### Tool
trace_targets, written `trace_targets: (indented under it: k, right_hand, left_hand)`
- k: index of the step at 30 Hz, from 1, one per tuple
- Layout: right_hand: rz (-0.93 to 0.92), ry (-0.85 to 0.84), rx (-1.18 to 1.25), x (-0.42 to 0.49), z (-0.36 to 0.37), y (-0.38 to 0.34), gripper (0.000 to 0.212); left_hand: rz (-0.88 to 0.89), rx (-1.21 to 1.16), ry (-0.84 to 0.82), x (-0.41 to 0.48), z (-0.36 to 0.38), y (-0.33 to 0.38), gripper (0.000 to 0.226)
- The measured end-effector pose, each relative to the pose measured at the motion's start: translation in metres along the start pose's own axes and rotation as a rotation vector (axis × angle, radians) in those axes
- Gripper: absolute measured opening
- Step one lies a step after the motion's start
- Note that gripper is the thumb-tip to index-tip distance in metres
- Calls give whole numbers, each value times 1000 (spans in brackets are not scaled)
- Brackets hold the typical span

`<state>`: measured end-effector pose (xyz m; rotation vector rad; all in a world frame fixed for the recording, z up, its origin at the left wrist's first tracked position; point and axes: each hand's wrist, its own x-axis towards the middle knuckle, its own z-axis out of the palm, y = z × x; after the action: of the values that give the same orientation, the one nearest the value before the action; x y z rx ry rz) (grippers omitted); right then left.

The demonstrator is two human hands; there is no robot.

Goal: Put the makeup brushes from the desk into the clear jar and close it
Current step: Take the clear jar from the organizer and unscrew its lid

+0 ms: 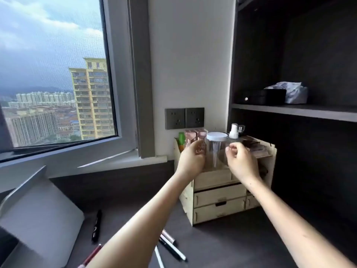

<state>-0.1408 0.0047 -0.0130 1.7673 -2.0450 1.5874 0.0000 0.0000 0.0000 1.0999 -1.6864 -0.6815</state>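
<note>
Both hands (193, 157) (240, 161) flank the capped jar (216, 149).

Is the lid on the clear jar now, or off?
On. The white lid sits atop the upright clear jar on the wooden organizer.

Both hands reach for the clear jar (216, 149): left hand (192, 158) at its nine o'clock side, right hand (240, 161) at three o'clock.

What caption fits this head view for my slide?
Both hands, left and right, reach for the lidded clear jar on the wooden organizer; brushes lie on the desk.
</note>
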Motion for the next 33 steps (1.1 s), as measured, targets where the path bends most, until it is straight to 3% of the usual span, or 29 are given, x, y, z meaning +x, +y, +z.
trace_targets:
  k: [12,15,20,25,28,33]
  right_hand:
    - [66,-33,11,14,31,12,31]
    - [-6,55,109,9,18,1,33]
    - [-67,89,397,-18,-8,-35,35]
    - [-1,-112,780,-65,-10,-59,16]
    - [114,-297,913,-98,4,-68,21]
    - [193,-619,724,-147,37,-73,46]
  left_hand:
    - [-21,-48,-16,25,44,-13,62]
    - [75,-110,8,24,41,-7,69]
    - [376,-9,178,6,10,7,63]
    - [546,204,284,-36,-31,-4,75]
    - [546,383,336,-66,-54,-36,85]
    - [430,565,371,-120,-91,-95,86]
